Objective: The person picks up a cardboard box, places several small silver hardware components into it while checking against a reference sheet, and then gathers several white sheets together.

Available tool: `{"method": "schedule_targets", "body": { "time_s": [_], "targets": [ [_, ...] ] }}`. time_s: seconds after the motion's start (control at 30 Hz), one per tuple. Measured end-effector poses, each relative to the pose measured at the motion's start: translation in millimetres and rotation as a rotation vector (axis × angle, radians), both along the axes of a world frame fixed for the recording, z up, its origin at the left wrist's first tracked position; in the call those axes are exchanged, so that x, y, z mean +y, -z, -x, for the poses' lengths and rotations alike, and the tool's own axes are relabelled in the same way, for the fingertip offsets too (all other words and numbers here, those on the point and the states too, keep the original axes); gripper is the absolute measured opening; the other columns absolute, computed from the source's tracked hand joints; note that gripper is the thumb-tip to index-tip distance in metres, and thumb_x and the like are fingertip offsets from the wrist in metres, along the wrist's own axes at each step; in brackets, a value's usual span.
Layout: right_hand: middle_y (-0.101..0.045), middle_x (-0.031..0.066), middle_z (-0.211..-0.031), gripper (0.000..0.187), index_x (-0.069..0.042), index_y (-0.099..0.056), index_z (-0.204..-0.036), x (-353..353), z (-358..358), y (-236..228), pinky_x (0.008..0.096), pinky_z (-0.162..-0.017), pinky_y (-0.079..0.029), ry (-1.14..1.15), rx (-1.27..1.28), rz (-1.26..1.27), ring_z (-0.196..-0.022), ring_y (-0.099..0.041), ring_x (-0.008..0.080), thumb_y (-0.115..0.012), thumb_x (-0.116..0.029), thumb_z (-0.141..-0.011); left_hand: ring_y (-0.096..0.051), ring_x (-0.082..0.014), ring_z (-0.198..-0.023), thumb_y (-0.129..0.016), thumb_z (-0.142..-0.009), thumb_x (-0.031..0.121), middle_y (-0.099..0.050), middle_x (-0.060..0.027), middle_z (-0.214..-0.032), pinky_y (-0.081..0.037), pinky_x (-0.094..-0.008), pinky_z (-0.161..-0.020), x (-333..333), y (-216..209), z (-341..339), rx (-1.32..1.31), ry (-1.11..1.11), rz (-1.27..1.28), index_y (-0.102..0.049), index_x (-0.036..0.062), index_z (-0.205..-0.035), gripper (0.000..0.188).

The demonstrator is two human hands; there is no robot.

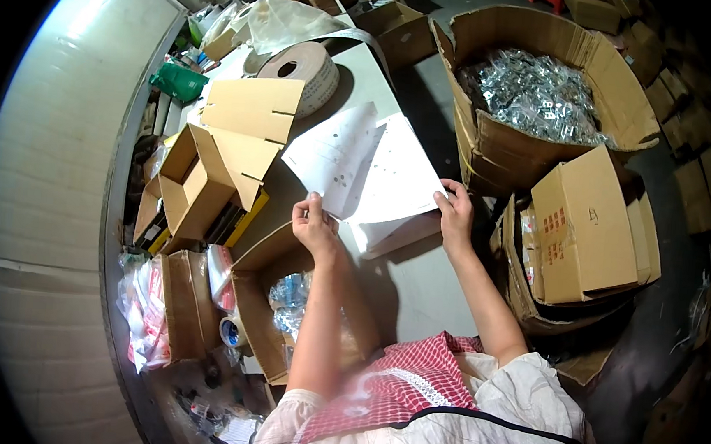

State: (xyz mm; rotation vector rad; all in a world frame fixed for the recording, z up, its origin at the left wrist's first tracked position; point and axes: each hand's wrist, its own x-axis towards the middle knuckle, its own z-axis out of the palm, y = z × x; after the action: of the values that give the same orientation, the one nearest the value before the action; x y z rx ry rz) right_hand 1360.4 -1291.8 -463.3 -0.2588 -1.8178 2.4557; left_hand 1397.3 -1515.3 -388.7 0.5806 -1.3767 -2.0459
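Observation:
A stack of white printed paper sheets point(404, 172) lies on the grey table in front of me. Its top sheet point(333, 156) is lifted and curls up on the left side. My left hand point(315, 227) pinches the lower corner of that lifted sheet between thumb and fingers. At the right edge of the stack, my right hand point(455, 216) grips the paper's corner, thumb on top. Small dark drawings or marks show on the sheets. Below the stack, a whitish bundle point(396, 233) sits on the table, partly covered by the paper.
A large carton point(484, 144) of bagged metal parts stands at the right, above another carton point(594, 222). Left are an open small cardboard box point(198, 174), a big tape roll point(312, 75) and a carton point(255, 297) with plastic bags. A white wall point(60, 201) bounds the far left.

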Motion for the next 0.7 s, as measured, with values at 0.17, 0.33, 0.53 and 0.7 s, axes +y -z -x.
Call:
{"method": "schedule_targets", "body": {
  "time_s": [0.17,0.33,0.53,0.7],
  "targets": [
    [-0.065,0.0091,-0.102,0.031,0.002,-0.06,-0.118,4,-5,-5,0.0313,-0.084,-0.049,-0.03,-0.103,-0.103,-0.093,-0.061,0.0174,-0.06,-0.019,-0.096,-0.042,-0.0046,-0.048,-0.067,-0.095,0.021,-0.054,0.0041,-0.06,-0.032,-0.0243,-0.044,1,16,-8,-0.29,0.287,0.617,-0.07,0.003,-0.095,0.019],
    [-0.063,0.0055,-0.106,0.038,-0.003,-0.062,-0.12,18,-7,2,0.0322,-0.067,-0.054,-0.126,-0.3,0.045,-0.088,-0.061,0.0159,-0.052,-0.035,-0.101,-0.068,-0.0329,-0.071,-0.059,-0.094,0.042,-0.069,-0.0151,-0.074,-0.052,-0.0439,-0.067,35,12,-17,-0.589,0.739,1.358,-0.071,0.0097,-0.101,0.035],
    [-0.065,0.0093,-0.107,0.039,0.005,-0.06,-0.119,2,-2,-12,0.0279,-0.078,-0.048,-0.211,-0.231,-0.035,-0.093,-0.061,0.0154,-0.055,-0.029,-0.1,-0.067,-0.0357,-0.075,-0.058,-0.09,0.023,-0.069,-0.0155,-0.078,-0.052,-0.0457,-0.07,28,38,-18,-0.489,0.762,1.426,-0.066,0.0102,-0.093,0.016],
    [-0.063,0.0105,-0.114,0.047,0.009,-0.054,-0.126,-22,10,-42,0.0283,-0.093,-0.044,-0.256,-0.052,0.005,-0.106,-0.055,0.016,-0.057,-0.029,-0.1,-0.066,-0.0374,-0.071,-0.053,-0.097,0.023,-0.067,-0.0156,-0.074,-0.051,-0.046,-0.065,41,24,-21,-0.399,0.566,1.363,-0.064,0.0101,-0.093,0.018]
  ]
}}
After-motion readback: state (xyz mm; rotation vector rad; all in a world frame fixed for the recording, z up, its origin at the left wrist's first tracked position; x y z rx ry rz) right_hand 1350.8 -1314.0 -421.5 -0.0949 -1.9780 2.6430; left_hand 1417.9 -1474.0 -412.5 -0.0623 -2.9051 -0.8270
